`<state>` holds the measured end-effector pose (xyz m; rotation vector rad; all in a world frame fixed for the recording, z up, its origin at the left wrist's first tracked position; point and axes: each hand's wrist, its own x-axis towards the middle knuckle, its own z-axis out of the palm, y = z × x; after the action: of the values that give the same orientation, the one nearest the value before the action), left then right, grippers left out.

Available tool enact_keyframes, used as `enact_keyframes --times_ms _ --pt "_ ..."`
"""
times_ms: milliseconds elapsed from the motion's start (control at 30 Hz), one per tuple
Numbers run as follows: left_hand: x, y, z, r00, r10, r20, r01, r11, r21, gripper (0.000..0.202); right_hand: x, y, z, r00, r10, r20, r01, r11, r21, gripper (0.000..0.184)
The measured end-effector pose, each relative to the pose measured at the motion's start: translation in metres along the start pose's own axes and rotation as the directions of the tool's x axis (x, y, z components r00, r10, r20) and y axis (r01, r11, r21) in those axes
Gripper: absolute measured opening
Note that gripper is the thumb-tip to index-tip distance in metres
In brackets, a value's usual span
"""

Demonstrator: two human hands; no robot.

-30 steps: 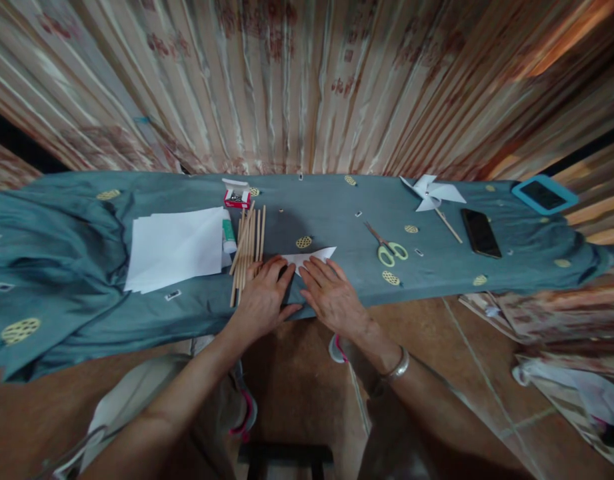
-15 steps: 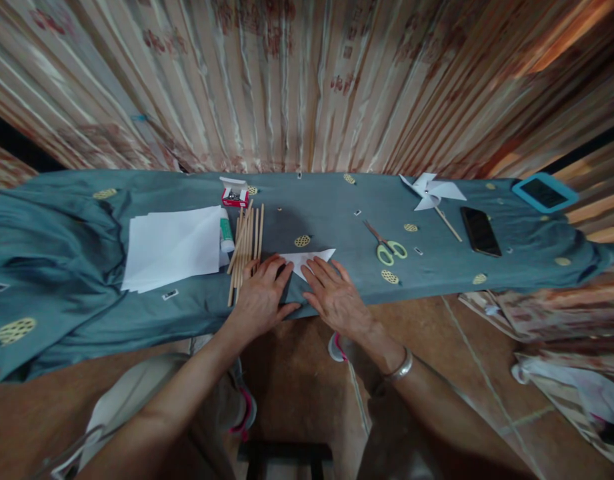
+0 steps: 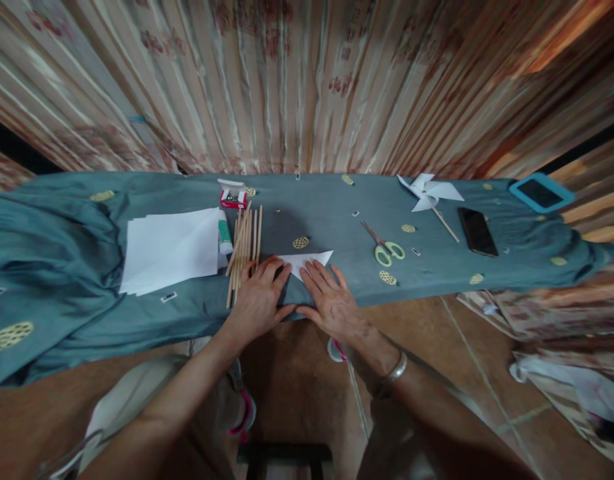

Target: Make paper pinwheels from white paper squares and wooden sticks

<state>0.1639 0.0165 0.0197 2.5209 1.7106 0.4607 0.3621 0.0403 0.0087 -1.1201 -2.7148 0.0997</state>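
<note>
A white sheet of paper folded into a triangle (image 3: 309, 259) lies on the cloth-covered table near its front edge. My left hand (image 3: 261, 292) rests flat over the paper's left end, fingers stretched out, beside a bundle of thin wooden sticks (image 3: 245, 243). Pressing on the paper's front part is my right hand (image 3: 333, 297), fingers extended and its thumb spread toward the left thumb. The hands cover part of the fold. Scissors with light green handles (image 3: 384, 248) lie to the right of my right hand.
Left of the sticks are a stack of white paper (image 3: 171, 250), a green-and-white glue stick (image 3: 225, 235) and a small red box of metal pins (image 3: 233, 196). Rightward lie a paper pinwheel (image 3: 427, 192), a black phone (image 3: 477, 231) and a blue-framed tablet (image 3: 541, 193). A curtain (image 3: 307, 87) hangs behind.
My right thumb has moved down and left, close to my left thumb. My right fingers have shifted slightly on the folded paper. The other objects stay put.
</note>
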Motion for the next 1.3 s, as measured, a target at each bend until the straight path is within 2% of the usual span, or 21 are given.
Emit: enact_keyframes --times_ms 400,633,967,1067,1200,1300 --pt "-0.002 -0.003 0.001 1.0 0.026 -0.005 -0.026 0.999 0.02 0.059 0.005 -0.008 -0.01 0.999 0.044 -0.001 -0.044 0.999 0.032 0.069" --pt "-0.001 -0.001 -0.001 1.0 0.008 0.002 -0.008 1.0 0.025 0.058 0.005 0.0 -0.01 0.998 0.051 -0.028 -0.05 0.998 0.038 0.064" --pt "-0.001 0.001 -0.003 1.0 -0.021 0.002 0.021 0.999 0.033 0.06 0.003 0.013 -0.003 0.982 0.155 -0.105 -0.157 0.987 -0.019 0.066" --pt "-0.002 0.001 -0.002 1.0 -0.02 0.0 0.019 0.999 0.041 0.061 0.002 0.003 -0.005 0.988 0.119 -0.101 -0.12 0.993 -0.01 0.065" --pt "-0.002 0.001 -0.001 1.0 -0.024 0.004 0.024 0.999 0.035 0.063 -0.003 -0.014 -0.006 0.997 0.004 -0.076 -0.001 0.999 0.032 0.07" --pt "-0.002 0.0 -0.001 1.0 -0.024 0.001 0.024 0.999 0.022 0.063 -0.007 -0.017 -0.005 0.997 -0.011 -0.072 0.014 0.999 0.042 0.067"
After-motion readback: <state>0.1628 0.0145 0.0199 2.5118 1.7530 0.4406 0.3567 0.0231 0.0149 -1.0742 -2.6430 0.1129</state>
